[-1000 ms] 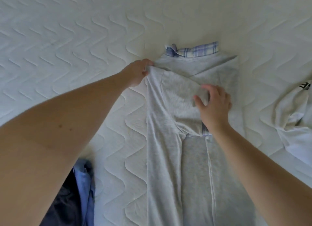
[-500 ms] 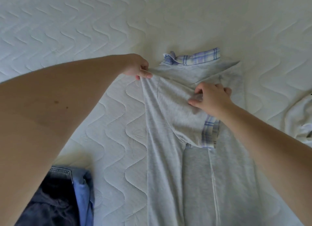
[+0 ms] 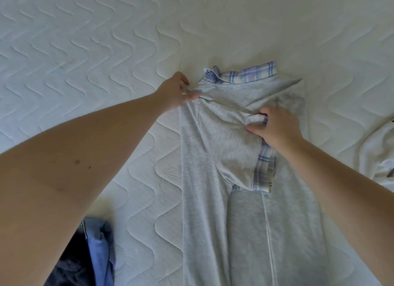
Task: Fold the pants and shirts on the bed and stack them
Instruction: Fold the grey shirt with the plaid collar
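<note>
A grey shirt with a plaid collar lies lengthwise on a white quilted bed, its collar at the far end and its body running toward the lower edge of the view. A short sleeve is folded in across the chest, its plaid cuff showing just below the right wrist. The person's left hand pinches the shirt at the left shoulder, thumb and fingers closed on the fabric beside the collar. The right hand rests on the middle of the chest, its grip clamped on a small bunched fold of grey cloth near the upper end of the cuff (the fingertips are curled into the fabric). Both bare forearms reach in from the lower corners. A white garment lies crumpled at the right edge of the bed, well apart from the shirt. At the lower left, partly behind the left arm, sits a heap of dark and blue denim clothing
</note>
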`<state>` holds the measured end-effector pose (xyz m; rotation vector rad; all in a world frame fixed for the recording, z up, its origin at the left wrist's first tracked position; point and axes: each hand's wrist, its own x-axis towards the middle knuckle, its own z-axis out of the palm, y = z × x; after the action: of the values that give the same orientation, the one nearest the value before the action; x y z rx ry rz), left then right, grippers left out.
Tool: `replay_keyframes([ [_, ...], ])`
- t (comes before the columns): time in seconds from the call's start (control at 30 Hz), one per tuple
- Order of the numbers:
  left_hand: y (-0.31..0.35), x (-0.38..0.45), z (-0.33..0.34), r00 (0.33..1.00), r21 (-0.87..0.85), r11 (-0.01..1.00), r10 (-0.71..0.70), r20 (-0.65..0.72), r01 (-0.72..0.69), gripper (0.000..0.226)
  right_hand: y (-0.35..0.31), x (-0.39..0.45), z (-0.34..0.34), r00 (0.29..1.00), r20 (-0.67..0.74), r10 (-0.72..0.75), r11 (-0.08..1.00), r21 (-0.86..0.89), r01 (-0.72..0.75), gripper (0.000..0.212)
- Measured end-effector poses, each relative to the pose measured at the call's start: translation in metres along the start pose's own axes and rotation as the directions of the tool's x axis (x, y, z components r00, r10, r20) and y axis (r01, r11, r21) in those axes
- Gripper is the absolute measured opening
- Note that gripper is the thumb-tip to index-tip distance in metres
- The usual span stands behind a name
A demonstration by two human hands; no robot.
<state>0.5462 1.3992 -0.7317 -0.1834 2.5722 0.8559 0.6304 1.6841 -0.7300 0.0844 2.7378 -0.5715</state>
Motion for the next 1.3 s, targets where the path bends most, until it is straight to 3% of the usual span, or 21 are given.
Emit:
replay_keyframes([
  [0.1,0.007,0.004,-0.001,0.997,0.001,0.998,-0.066,0.032,0.066,0.044,0.007,0.000,-0.004,0.999,0.008,0.045,0.996,0.073,-0.045,0.056],
  [0.23,0.014,0.008,-0.005,0.991,0.129,0.991,-0.058,0.123,0.042,0.033,0.015,0.000,-0.005,0.990,0.108,0.094,0.996,-0.003,-0.094,0.048],
  [0.37,0.012,0.002,0.001,0.995,0.078,0.997,0.017,-0.094,-0.010,0.024,0.019,-0.003,-0.009,0.994,-0.079,0.082,0.985,0.155,-0.069,0.029],
  [0.43,0.013,-0.006,0.009,0.977,0.037,0.999,0.012,-0.214,-0.004,0.026,0.020,-0.007,-0.009,0.978,-0.189,0.085,0.990,0.129,-0.061,0.026],
  [0.57,0.023,-0.043,0.035,0.894,0.230,0.966,0.202,-0.399,-0.116,0.044,0.013,-0.031,-0.007,0.948,-0.319,0.017,0.997,0.076,0.007,0.040],
  [0.67,0.023,-0.093,0.073,0.867,0.324,0.913,0.359,-0.345,-0.249,0.053,-0.006,-0.070,0.011,0.918,-0.332,-0.218,0.975,-0.023,0.223,0.046],
  [0.77,0.016,-0.147,0.124,0.884,0.383,0.875,0.402,-0.237,-0.296,0.054,-0.011,-0.115,0.046,0.914,-0.186,-0.360,0.933,-0.093,0.349,0.051],
  [0.87,0.005,-0.183,0.164,0.915,0.471,0.825,0.394,-0.085,-0.311,0.056,0.017,-0.143,0.072,0.947,-0.020,-0.322,0.936,-0.158,0.315,0.057],
  [0.93,-0.003,-0.196,0.178,0.933,0.524,0.801,0.358,-0.033,-0.289,0.058,0.041,-0.155,0.079,0.952,0.000,-0.307,0.930,-0.210,0.301,0.059],
  [1.17,-0.010,-0.251,0.202,0.929,0.528,0.786,0.369,0.017,-0.322,0.062,0.078,-0.219,0.084,0.970,0.007,-0.245,0.935,-0.262,0.238,0.063],
  [1.3,-0.026,-0.318,0.231,0.965,0.478,0.855,0.256,-0.051,-0.201,0.065,0.095,-0.286,0.106,0.975,0.044,-0.219,0.938,-0.265,0.222,0.063],
])
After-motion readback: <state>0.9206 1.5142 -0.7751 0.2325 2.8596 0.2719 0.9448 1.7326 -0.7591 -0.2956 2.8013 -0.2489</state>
